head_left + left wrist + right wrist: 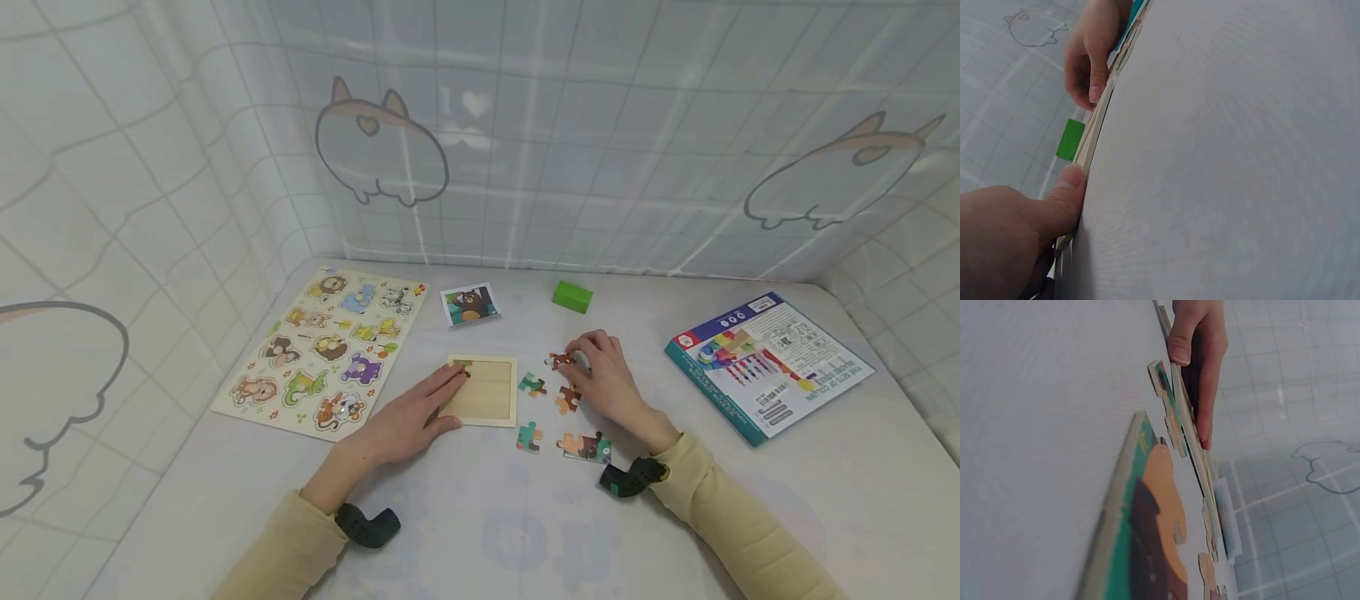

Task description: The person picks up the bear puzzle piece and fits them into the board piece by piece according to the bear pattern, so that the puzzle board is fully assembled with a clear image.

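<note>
Pieces [529, 437] are mostly lying loose beside the wooden tray [491, 393], just one corner piece [462, 364] sitting inside, as the left hand [408, 421] is resting straight-fingered on it and the right hand [609, 379] is pinching another brown piece [559, 360], plenty remaining!

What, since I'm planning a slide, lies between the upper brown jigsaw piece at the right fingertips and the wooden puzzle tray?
A green-and-brown jigsaw piece lies by the right edge of the wooden puzzle tray, partly in the way; lifting should clear it.
</note>
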### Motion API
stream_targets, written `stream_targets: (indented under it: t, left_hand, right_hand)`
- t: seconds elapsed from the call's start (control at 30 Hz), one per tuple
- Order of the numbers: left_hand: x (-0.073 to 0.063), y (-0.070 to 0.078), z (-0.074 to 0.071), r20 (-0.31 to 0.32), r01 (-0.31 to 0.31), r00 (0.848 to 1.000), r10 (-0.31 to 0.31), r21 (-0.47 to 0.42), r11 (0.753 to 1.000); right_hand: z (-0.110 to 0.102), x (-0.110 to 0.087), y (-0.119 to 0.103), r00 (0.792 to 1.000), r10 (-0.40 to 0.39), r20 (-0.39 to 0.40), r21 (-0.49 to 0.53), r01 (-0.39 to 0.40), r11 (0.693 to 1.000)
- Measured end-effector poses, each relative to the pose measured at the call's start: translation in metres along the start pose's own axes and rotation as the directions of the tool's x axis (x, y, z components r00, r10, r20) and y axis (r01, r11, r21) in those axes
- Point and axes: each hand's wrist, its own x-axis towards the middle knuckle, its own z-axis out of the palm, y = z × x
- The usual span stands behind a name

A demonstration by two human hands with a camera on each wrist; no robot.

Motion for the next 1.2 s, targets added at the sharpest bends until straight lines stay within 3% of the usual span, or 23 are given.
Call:
stream_targets:
  t: [0.6, 1.2]
  left_hand:
    - [-0.0002, 0.0007, -0.001, 0.003, -0.003, 1.0, 0.003, 0.011, 1.0]
    - [0.0008, -0.0022, 0.001, -0.001, -0.009, 1.0, 0.009, 0.018, 1.0]
  right_hand:
    - [-0.0028, 0.002, -0.0029, 1.0, 0.007, -0.014, 0.086, -0.006, 0.996]
    - [-0.0047, 0.0015, -0.0086, 1.0, 0.009, 0.005, 0.101, -0.009, 0.995]
